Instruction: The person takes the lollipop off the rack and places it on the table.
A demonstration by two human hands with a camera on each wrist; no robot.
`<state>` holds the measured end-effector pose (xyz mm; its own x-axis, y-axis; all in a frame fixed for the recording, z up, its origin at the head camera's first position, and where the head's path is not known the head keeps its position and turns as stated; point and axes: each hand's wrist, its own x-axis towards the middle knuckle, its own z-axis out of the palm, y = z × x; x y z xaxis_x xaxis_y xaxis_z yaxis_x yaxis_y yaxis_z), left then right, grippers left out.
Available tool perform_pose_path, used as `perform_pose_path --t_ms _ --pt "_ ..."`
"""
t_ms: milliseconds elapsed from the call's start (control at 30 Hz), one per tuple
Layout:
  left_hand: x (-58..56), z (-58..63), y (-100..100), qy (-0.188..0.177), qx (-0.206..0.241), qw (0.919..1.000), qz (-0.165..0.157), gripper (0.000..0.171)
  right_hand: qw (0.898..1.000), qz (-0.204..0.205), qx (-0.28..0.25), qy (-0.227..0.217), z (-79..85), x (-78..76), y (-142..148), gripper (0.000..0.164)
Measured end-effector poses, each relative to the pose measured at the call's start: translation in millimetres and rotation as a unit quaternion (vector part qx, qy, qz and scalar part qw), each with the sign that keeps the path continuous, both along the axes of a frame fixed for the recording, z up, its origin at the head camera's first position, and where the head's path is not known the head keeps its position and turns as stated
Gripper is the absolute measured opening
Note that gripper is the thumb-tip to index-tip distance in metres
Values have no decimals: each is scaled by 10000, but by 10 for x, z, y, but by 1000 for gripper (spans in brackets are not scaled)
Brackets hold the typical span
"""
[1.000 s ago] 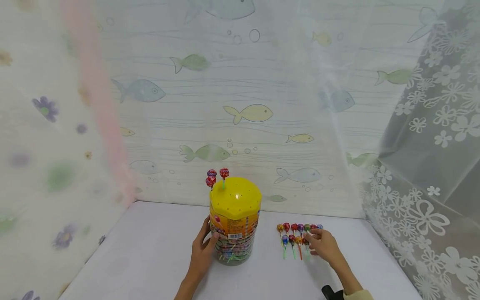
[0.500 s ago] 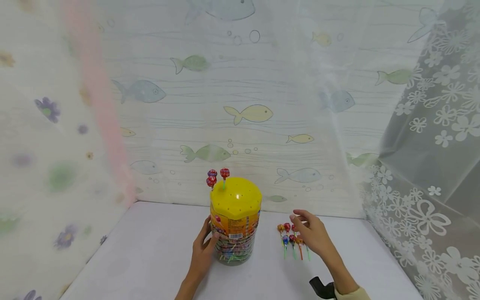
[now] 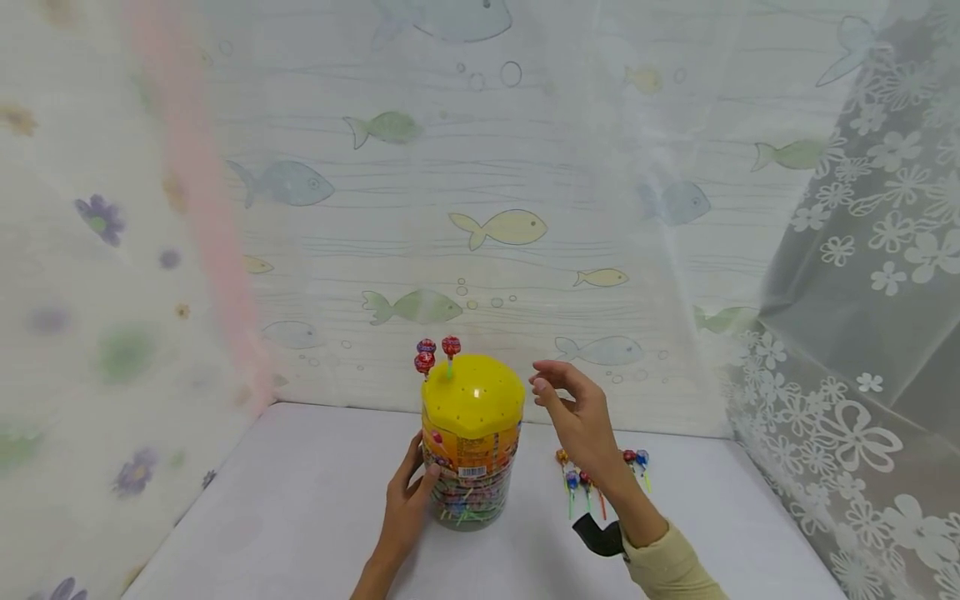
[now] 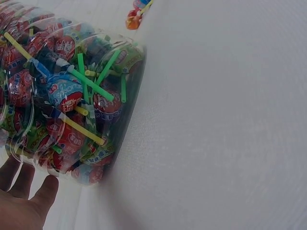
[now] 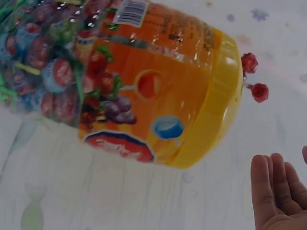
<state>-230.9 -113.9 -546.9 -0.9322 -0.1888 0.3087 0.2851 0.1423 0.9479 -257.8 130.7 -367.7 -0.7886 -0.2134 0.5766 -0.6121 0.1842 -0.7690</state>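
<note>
In the head view a clear plastic candy jar full of wrapped lollipops stands upright, with an orange printed label and a yellow lid dotted with small holes. Several red and purple lollipops stick up from the lid's left back edge. My left hand rests its fingers and thumb against the jar's left side; the left wrist view shows fingertips at its wall. To the lid's right hovers my right hand, apart from the jar, index finger and thumb bent close together. I cannot tell whether they pinch anything.
Loose lollipops lie in two rows on the white tabletop right of the jar, partly behind the right forearm. A black strap piece juts from the right wrist. Fish-print curtain hangs behind the table.
My right hand has risen from the lollipop rows and moved left to beside the yellow lid. The left hand stays on the jar, and the lollipops in the lid look the same.
</note>
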Motion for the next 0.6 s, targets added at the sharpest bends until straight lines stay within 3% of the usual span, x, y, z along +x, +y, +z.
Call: perform_pose_path --t_ms 233,600 --pt "26 18 -3 49 72 9999 -98 60 9982 519 264 -154 231 -46 -358 32" --pt "15 10 -1 -33 -2 10000 -18 61 9888 750 1155 -573 364 -201 -805 48"
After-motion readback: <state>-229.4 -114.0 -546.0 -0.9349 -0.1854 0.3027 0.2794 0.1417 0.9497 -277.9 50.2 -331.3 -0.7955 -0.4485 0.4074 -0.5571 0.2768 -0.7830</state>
